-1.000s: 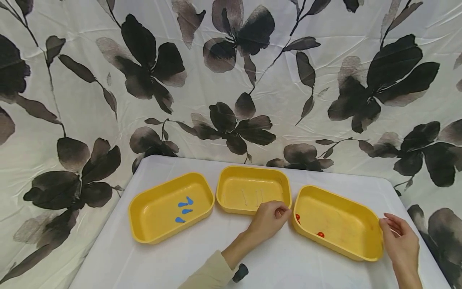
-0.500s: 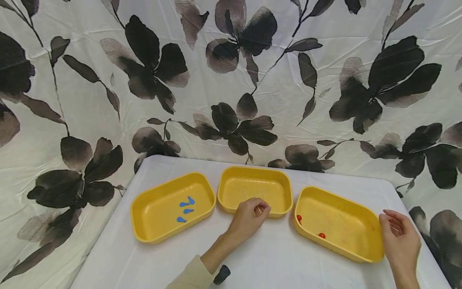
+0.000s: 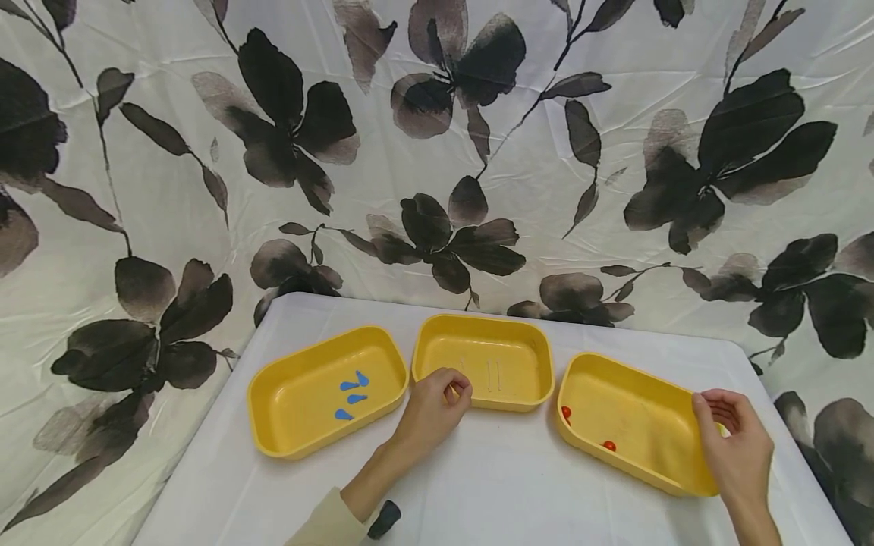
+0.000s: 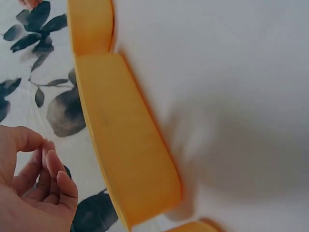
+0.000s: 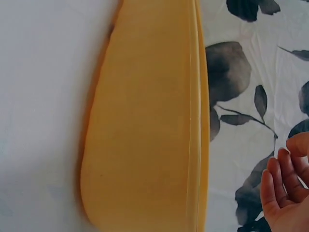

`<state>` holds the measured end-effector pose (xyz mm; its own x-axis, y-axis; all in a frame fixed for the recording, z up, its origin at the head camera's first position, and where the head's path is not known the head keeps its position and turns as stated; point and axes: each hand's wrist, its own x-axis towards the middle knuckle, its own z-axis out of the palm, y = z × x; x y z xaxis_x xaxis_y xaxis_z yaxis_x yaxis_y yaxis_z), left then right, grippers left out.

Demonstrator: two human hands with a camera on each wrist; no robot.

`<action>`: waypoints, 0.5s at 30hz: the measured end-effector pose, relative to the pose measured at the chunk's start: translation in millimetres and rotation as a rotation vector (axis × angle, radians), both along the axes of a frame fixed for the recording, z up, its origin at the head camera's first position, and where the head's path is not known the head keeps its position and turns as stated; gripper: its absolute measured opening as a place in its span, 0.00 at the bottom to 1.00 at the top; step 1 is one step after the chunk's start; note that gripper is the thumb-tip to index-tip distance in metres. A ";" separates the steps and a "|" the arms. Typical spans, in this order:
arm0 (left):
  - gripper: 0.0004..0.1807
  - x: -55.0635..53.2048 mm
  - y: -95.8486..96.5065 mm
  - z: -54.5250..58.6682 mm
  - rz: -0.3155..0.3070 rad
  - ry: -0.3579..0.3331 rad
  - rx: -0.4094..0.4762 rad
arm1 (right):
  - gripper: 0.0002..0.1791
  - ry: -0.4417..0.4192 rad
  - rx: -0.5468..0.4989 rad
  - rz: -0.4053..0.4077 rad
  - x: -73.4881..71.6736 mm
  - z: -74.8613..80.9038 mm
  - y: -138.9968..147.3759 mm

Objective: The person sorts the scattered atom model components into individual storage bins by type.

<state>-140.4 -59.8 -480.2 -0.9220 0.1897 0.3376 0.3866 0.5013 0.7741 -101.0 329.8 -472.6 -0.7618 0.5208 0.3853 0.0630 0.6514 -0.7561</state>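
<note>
My left hand [image 3: 432,406] hovers at the front left of the middle yellow tray [image 3: 539,362]. Its thumb and index fingertips meet, and the wrist view of this hand [image 4: 41,181] shows nothing clear between them. Thin pale pins [image 3: 498,375] lie in that tray, partly behind the hand. My right hand [image 3: 740,442] is at the right end of the right yellow tray [image 3: 631,364], fingers loosely curved and holding nothing visible; whether it touches the rim is unclear. Two small red pieces [image 3: 609,446] lie in the right tray.
The left yellow tray [image 3: 290,387] holds several blue drop-shaped pieces [image 3: 356,398]. All three trays stand in a row on a white-covered table [image 3: 532,485]. Behind hangs a floral cloth [image 3: 437,227].
My left hand has moved left, from between the middle and right trays to the middle tray's front left corner. The right hand has shifted slightly left, over the right tray's end.
</note>
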 end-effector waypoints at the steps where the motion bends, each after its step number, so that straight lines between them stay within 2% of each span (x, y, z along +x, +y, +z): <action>1: 0.04 0.0 -3.1 0.6 0.009 -0.003 -0.009 | 0.12 -0.008 0.011 0.008 -0.3 0.6 -0.9; 7: 0.04 0.3 -21.4 2.2 0.048 -0.006 -0.066 | 0.10 -0.043 0.078 0.063 -1.8 3.0 -2.4; 10: 0.04 0.1 -32.3 0.5 0.073 0.009 -0.087 | 0.10 -0.021 0.135 0.120 -3.0 1.5 -1.4; 15: 0.03 -0.6 -50.7 -1.8 0.102 0.033 -0.111 | 0.12 0.065 0.254 0.242 -5.2 -1.9 2.6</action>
<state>-141.0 -110.5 -481.9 -0.9272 0.1330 0.3501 0.3533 0.6211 0.6996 -106.3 332.4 -474.5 -0.8209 0.2091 0.5314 -0.1597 0.8093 -0.5653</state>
